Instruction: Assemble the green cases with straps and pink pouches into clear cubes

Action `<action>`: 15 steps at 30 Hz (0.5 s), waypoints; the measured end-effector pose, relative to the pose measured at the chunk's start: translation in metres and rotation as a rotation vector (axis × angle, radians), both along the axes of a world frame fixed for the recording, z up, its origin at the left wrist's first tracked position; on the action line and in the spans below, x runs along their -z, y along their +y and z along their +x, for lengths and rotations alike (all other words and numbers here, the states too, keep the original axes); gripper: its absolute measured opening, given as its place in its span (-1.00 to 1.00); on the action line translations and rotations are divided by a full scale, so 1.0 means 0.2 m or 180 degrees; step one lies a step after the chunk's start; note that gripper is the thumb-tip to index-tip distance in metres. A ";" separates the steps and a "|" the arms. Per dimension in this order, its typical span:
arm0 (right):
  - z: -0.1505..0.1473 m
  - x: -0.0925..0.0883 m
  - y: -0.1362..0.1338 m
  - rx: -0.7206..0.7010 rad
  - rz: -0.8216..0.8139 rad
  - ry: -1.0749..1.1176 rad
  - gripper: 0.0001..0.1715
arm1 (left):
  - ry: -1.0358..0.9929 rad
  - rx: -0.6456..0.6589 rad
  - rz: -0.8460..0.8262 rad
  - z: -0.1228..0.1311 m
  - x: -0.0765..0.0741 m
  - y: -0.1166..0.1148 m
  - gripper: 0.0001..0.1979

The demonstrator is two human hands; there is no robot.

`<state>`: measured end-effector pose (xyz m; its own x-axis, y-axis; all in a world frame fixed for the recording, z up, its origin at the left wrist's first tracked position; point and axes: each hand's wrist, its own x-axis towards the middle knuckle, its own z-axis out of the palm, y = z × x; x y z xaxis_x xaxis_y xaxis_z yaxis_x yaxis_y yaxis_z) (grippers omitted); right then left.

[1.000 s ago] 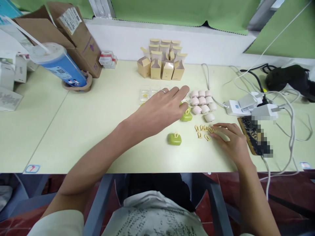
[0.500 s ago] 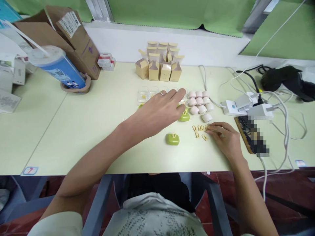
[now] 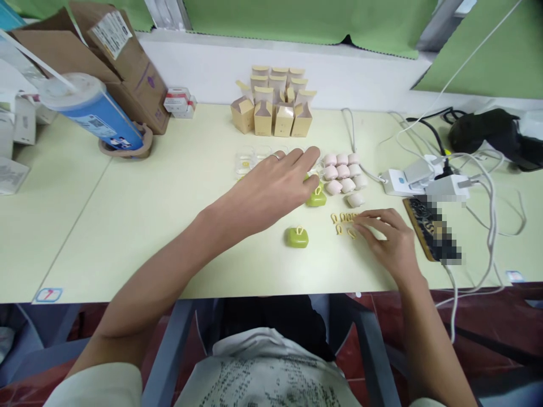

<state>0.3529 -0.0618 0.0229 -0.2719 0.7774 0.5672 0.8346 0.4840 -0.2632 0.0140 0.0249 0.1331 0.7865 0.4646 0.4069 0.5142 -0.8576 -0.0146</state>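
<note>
My left hand (image 3: 282,183), a ring on one finger, reaches over the clear plastic cases (image 3: 245,163) and partly hides them. Its fingers are bent with the thumb below; what they grip is hidden. A green case (image 3: 316,198) with a yellow loop on top is right under the thumb. A second green case (image 3: 297,238) stands nearer the table's front edge. My right hand (image 3: 388,237) is closed in a pinch, thumb and index finger on a yellow loop at the right end of several small yellow loops (image 3: 343,218) lying on the table.
Pale pink and white rounded cases (image 3: 342,172) sit in rows beyond the loops. Open small cartons (image 3: 271,116) stand by the wall. At right are a power strip (image 3: 401,183), cables and a dark phone-like object (image 3: 430,229). A blue cup (image 3: 106,121) and cardboard box (image 3: 142,85) stand left.
The view has shifted slightly. My right thumb and index finger have moved a little left at the yellow loops. My left hand keeps nearly the same place over the clear cases.
</note>
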 end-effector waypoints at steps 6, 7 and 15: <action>-0.10 0.02 0.07 -0.0321 -0.0247 -0.0323 -0.84 | -0.0014 -0.0012 0.0021 -0.02 -0.04 -0.02 -0.69; -0.11 0.02 0.08 -0.0314 -0.0243 -0.0371 -0.84 | -0.0080 -0.0003 -0.0042 -0.03 -0.04 -0.02 -0.71; -0.10 0.01 0.09 -0.0154 -0.0032 -0.0783 -0.84 | -0.0100 0.0095 -0.0648 -0.08 -0.12 0.04 -0.93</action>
